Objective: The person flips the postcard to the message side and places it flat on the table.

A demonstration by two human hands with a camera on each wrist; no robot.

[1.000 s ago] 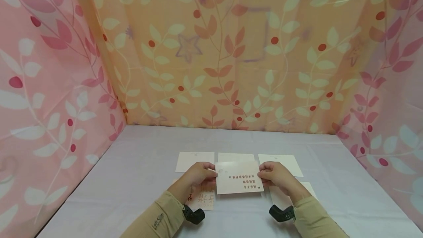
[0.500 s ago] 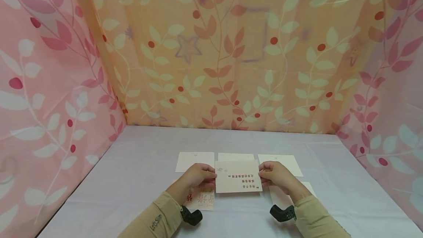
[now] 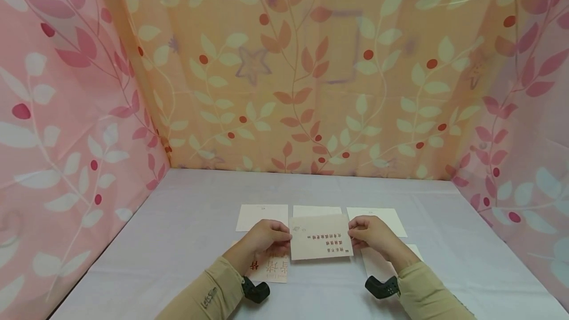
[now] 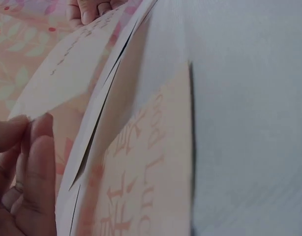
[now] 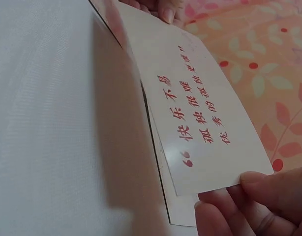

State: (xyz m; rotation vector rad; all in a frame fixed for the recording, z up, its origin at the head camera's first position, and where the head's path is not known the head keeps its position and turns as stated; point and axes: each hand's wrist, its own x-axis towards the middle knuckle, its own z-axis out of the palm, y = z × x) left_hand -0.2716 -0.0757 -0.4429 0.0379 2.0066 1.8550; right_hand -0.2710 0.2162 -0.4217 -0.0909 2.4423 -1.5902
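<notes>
Between both hands is a cream card (image 3: 321,246) with red Chinese lettering, upside down in the head view. My left hand (image 3: 268,238) pinches its left edge between thumb and fingers. At the opposite edge, my right hand (image 3: 375,236) pinches it the same way, seen closely in the right wrist view. The card is raised off the table and slightly tilted. Beneath my left hand lies a card with large orange lettering (image 4: 151,162), partly covered in the head view. A pale card (image 3: 372,266) under my right hand is also partly hidden.
Behind the held card, a row of pale cards lies on the white cloth (image 3: 178,251): a left card (image 3: 262,216), a partly covered middle card (image 3: 316,210) and a right card (image 3: 378,221). Leaf-patterned fabric (image 3: 289,88) encloses the back and sides.
The held card has shifted very slightly left and changed tilt a little, so its glare has faded and its lettering shows more clearly. Both hands keep their hold.
</notes>
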